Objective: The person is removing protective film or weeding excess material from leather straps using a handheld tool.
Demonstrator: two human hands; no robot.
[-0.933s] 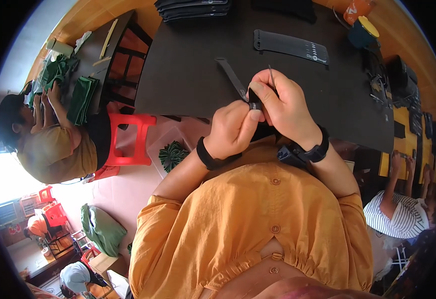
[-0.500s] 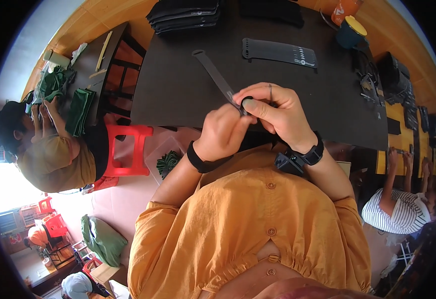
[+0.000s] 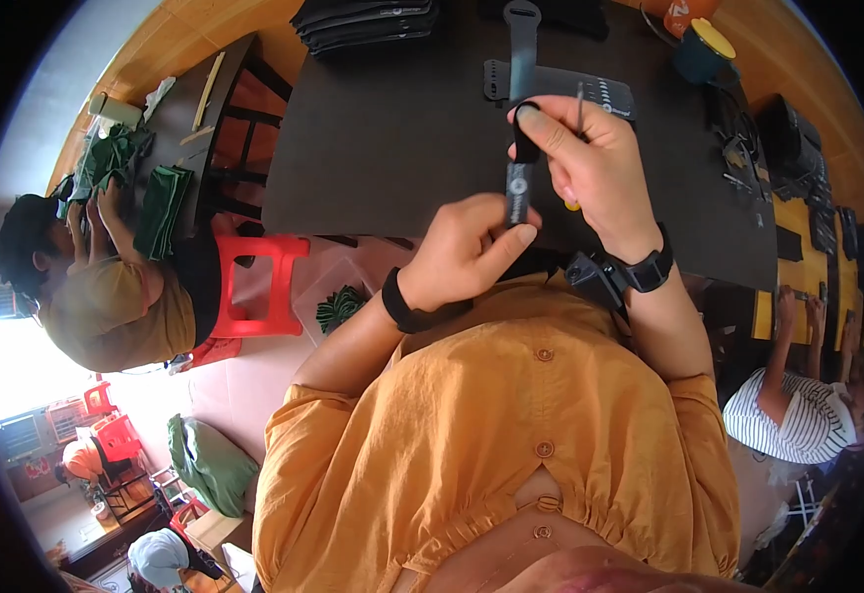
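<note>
A grey strap [image 3: 522, 49] with a slotted, rounded far end stretches between my two hands above the dark table [image 3: 383, 148]. Its near end, with a pale printed mark, is pinched between the thumb and fingers of my left hand [image 3: 462, 247]. Farther up, my right hand [image 3: 598, 163] is closed on a black part of the strap, thumb on top. A thin metal tool [image 3: 580, 104] also sticks up from that hand, with a yellow end below; its kind is unclear. Beyond the hands lies a flat grey strip [image 3: 565, 87] with small holes, partly covered by the strap.
Dark folded pieces [image 3: 365, 25] are stacked at the far left of the table. A blue-green mug with yellow lid [image 3: 701, 54] and thin tools [image 3: 734, 158] are at the right. A red stool [image 3: 264, 287] and a person [image 3: 121, 296] handling green cloth are to the left.
Both hands have come apart, and the right has moved up and away from me. The strap has swung from slanting left to nearly upright in the picture, its printed near part now visible.
</note>
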